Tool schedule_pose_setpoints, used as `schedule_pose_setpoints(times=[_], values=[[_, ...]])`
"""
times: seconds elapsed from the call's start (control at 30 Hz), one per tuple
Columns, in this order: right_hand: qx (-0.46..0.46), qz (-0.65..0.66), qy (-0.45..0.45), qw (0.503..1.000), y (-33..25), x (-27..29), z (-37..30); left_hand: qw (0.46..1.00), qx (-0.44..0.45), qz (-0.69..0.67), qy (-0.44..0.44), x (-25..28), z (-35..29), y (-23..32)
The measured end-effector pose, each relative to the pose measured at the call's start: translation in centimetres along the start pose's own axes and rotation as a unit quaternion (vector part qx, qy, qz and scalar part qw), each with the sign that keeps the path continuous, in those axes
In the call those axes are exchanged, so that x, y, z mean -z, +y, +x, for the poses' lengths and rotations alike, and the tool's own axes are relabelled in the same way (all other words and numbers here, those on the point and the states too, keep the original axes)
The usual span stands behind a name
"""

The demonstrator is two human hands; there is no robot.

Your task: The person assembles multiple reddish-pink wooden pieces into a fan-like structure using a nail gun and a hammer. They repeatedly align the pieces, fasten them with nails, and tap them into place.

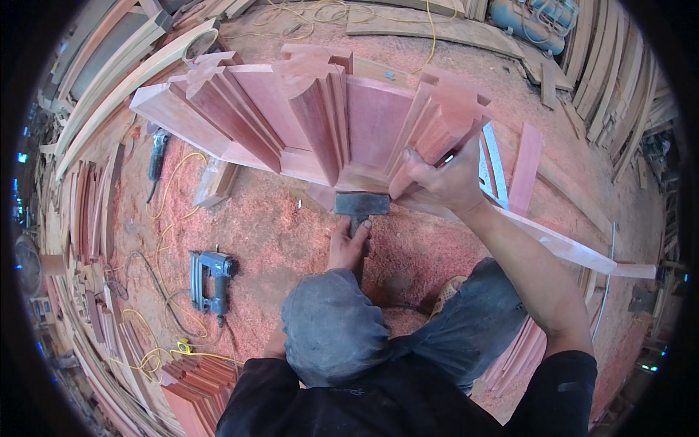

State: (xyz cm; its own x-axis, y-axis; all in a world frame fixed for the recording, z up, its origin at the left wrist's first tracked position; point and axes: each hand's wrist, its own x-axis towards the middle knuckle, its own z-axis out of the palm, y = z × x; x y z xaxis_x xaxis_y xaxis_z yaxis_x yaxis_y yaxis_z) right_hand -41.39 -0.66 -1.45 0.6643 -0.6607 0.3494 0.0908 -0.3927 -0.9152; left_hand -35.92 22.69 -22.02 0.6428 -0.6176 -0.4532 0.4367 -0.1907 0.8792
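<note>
My left hand (346,246) is wrapped round the handle of a hammer (362,204) with a dark, blocky head. The hammer head is up against the near edge of a reddish wooden frame (295,164). Three thick moulded posts stand out from this frame, with flat panels between them. My right hand (453,177) grips the lower end of the rightmost moulded post (448,109), thumb on its near side. Behind my right wrist leans a pale triangular set square (492,167), partly covered by the hand.
A blue nail gun (211,280) lies left on the sawdust-covered floor, near a yellow tape measure (184,346) and hoses. Farther left is an angle grinder (156,156). Stacked boards (608,80) line the right; a blue compressor (535,22) stands at the back. Moulded pieces (200,390) lie lower left.
</note>
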Motion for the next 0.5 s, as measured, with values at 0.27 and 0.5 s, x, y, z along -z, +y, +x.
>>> schedule_pose_setpoints(times=[0.27,0.5], values=[[-0.021,0.029,-0.009,0.999,-0.23,-0.12,-0.02,1.0,-0.008,-0.021,-0.001,-0.38,-0.23,0.75],[-0.006,0.039,-0.009,0.999,-0.5,-0.16,0.08,1.0,0.018,-0.02,-0.002,-0.4,-0.25,0.9]])
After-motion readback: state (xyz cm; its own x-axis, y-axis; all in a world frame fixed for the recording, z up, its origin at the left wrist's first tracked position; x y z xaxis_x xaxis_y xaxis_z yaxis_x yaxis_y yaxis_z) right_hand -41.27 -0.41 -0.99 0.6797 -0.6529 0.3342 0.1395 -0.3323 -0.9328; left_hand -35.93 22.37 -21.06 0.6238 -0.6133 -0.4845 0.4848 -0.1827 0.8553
